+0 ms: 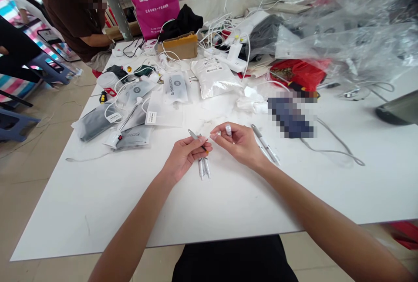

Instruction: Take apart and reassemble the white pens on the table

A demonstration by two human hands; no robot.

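Your forearms (pixel 326 212) reach over the white surface (pixel 98 212). Your left grip (pixel 186 153) pinches a pen part (pixel 192 134) just above two tubes (pixel 201 171); your right grip (pixel 240 143) grasps a white piece (pixel 228 130), near other pens (pixel 264 142).

Left hand (pixel 185 155) kinda hides the middle of that grey pen thing (pixel 192 134), dark blue item (pixel 290 117) is pixelated mush, greyish cylinder (pixel 400 110) runs off the right edge.
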